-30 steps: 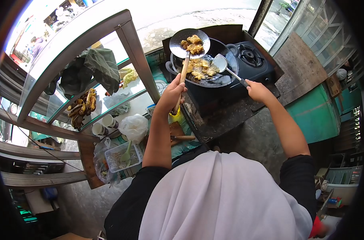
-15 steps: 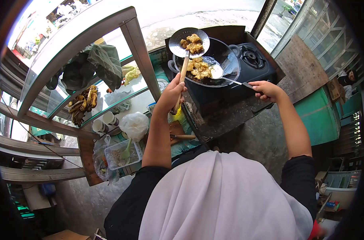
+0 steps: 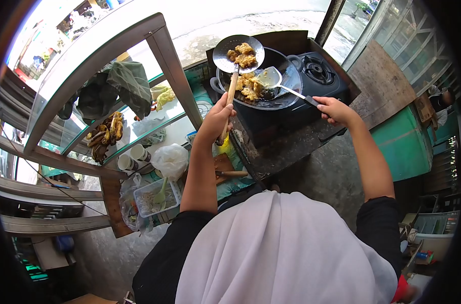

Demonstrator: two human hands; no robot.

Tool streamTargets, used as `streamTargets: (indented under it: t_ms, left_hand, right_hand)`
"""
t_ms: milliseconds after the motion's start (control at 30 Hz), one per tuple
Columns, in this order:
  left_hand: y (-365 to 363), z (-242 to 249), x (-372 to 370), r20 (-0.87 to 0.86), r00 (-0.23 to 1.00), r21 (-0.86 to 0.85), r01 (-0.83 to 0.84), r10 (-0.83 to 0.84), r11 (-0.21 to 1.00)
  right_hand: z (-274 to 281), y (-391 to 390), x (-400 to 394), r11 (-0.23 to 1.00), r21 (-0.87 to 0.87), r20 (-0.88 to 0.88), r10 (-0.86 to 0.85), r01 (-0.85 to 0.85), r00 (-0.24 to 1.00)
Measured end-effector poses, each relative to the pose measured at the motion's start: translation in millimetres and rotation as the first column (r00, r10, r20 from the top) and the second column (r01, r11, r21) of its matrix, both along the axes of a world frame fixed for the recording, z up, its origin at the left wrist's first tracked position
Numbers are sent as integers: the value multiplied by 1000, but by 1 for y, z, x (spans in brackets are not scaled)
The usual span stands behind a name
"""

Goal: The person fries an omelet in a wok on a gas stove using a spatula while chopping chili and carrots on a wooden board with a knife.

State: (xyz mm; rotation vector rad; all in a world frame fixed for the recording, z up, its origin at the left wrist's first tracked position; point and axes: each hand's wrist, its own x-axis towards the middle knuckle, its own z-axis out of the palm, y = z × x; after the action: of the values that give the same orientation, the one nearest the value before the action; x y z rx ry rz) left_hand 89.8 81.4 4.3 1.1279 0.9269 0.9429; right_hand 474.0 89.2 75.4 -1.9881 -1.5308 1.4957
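My left hand [image 3: 219, 117] is closed round the wooden handle of a perforated strainer [image 3: 222, 57], which holds browned fried pieces [image 3: 244, 57] over the left rim of a wok [image 3: 291, 93]. My right hand [image 3: 334, 110] grips the black handle of a metal spatula [image 3: 271, 77]. The spatula's blade is inside the wok, against more fried food [image 3: 249, 87] lying below the strainer. Dark oil shows around that food.
The wok sits on a stove whose second burner [image 3: 319, 70] is to the right. At left are a glass-sided case [image 3: 164, 45], bananas [image 3: 107, 133], cups [image 3: 127, 162], a plastic bag [image 3: 170, 161] and a tub [image 3: 146, 202]. A green panel [image 3: 400, 144] stands at right.
The spatula's blade has shifted up and slightly left in the wok and now shows tilted differently. My left hand and the strainer have hardly moved.
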Motion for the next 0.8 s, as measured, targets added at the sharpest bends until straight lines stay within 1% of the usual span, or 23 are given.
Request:
streamTargets:
  t_ms: [200, 233, 267, 333, 367, 400, 433, 533, 633, 667, 733, 800]
  left_hand:
    - [-2, 5, 2, -7, 1000, 10, 15, -15, 1000]
    - [-2, 4, 2, -1, 1000, 11, 14, -14, 1000]
    - [-1, 3, 2, 5, 1000, 12, 12, -12, 1000]
    - [-1, 2, 1, 9, 1000, 9, -4, 4, 1000]
    - [-1, 2, 1, 11, 1000, 6, -12, 12, 1000]
    - [-2, 1, 0, 13, 1000, 1, -15, 15, 1000]
    - [-2, 2, -1, 15, 1000, -3, -17, 17, 1000]
    - [-1, 1, -2, 25, 1000, -18, -11, 12, 1000]
    - [0, -1, -2, 31, 1000, -15, -1, 2, 1000]
    - [1, -1, -3, 32, 999, -11, 2, -2, 1000]
    - [0, 1, -2, 14, 1000, -6, -1, 1, 1000]
    - [0, 1, -1, 0, 1000, -9, -10, 10, 1000]
  right_hand:
    - [-23, -10, -31, 975, 176, 187, 105, -139, 977]
    - [-35, -7, -24, 943, 265, 274, 128, -202, 953]
    - [-48, -4, -14, 880, 381, 369, 136, -283, 919]
    - [-53, -7, -10, 696, 554, 549, 108, -457, 829]
    - [-53, -7, -5, 761, 481, 587, 89, -435, 805]
    - [-29, -14, -17, 821, 405, 625, 74, -403, 777]
    - [-16, -18, -23, 873, 327, 662, 61, -362, 747]
    - [-19, -17, -15, 869, 320, 697, 53, -377, 715]
    - [-44, -9, -3, 843, 340, 671, 94, -417, 736]
    - [-48, -7, 2, 883, 304, 594, 117, -357, 796]
    - [-37, -8, -10, 947, 208, 421, 138, -243, 897]
    - [-39, 1, -1, 998, -1, 202, 61, -62, 977]
